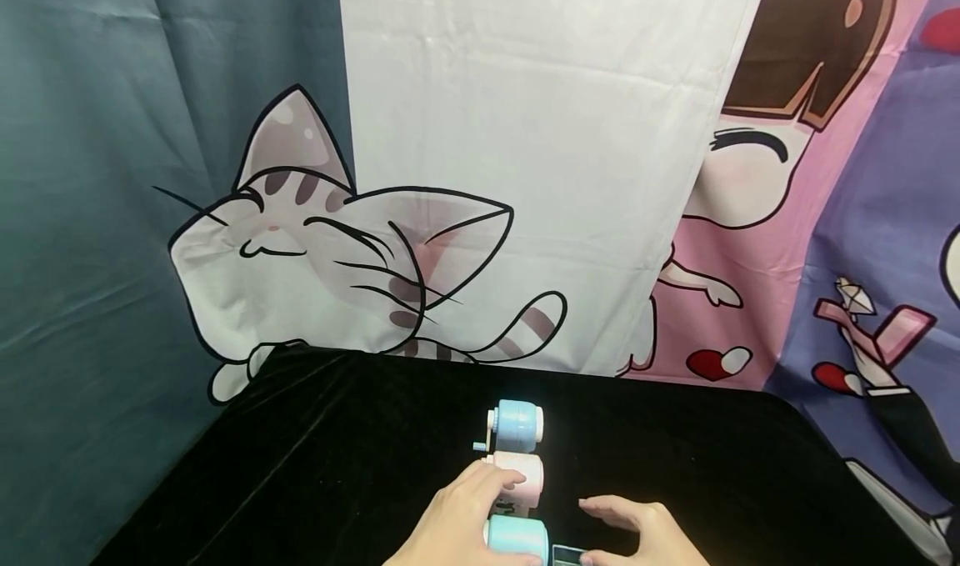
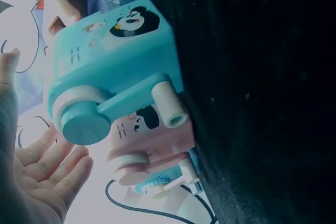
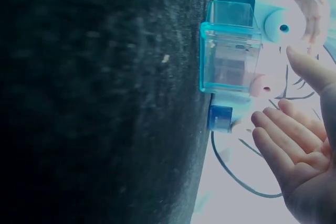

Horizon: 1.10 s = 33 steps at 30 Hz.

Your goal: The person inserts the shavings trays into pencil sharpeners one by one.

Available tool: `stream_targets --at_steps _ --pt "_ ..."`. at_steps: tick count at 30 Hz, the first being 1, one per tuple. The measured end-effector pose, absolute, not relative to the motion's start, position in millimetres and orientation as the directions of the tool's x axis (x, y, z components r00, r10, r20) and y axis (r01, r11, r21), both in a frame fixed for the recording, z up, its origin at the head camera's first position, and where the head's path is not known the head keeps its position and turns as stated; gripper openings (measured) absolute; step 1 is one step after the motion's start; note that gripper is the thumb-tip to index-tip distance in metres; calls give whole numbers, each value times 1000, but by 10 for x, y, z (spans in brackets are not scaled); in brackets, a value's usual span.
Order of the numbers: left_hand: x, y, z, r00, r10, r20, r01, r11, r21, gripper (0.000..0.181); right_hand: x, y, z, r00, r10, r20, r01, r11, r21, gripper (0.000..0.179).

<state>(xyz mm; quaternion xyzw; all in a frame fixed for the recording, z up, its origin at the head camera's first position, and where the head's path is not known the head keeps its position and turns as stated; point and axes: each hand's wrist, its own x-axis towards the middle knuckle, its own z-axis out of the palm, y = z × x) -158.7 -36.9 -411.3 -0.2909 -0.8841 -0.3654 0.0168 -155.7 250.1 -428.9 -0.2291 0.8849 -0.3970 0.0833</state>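
Observation:
Three crank pencil sharpeners stand in a row on the black cloth. Nearest is the teal sharpener (image 1: 519,534), with a penguin-like picture on its side and a crank (image 2: 131,98). Its clear teal-edged drawer (image 3: 231,59) is pulled partly out. Behind it come a pink sharpener (image 1: 528,476) and a blue sharpener (image 1: 517,424). My left hand (image 1: 457,520) is spread on the crank side of the teal one, fingers loosely extended and grasping nothing. On the drawer side, my right hand (image 1: 647,537) has its palm bare and fingers apart, with the thumb near the drawer in the head view.
The black cloth (image 1: 360,466) covers the table up to a hanging backdrop (image 1: 540,132) with cartoon figures. In the right wrist view the blue sharpener's dark blue drawer (image 3: 220,118) faces the same way as the teal one's.

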Motion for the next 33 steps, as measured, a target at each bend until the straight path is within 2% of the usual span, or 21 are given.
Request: stream_targets --at_steps 7,10,16,21,26,33 --pt "-1585 -354 -4173 -796 541 272 585 570 577 63 -1541 2591 -4327 -872 -484 -71 -257 578 -775 52" --pt "-1592 -348 -4203 -771 564 297 623 570 535 60 -1569 2653 -4404 -856 -510 -82 -264 569 -778 56" --pt "-1597 -338 -4245 -773 577 263 608 555 569 62 -1670 2799 -4662 -844 -526 -103 -283 600 -749 55" --pt "-1603 -330 -4263 -732 613 296 668 561 489 62 -1671 2803 -4679 -832 -548 -86 -312 591 -744 52" --pt "-1598 -329 -4271 -732 614 296 671 573 471 63 -1674 2819 -4712 -822 -560 -99 -311 587 -747 48" --pt "-1597 -322 -4321 -705 616 352 706 564 429 61 -1713 2894 -4832 -805 -567 -172 -231 568 -790 50"
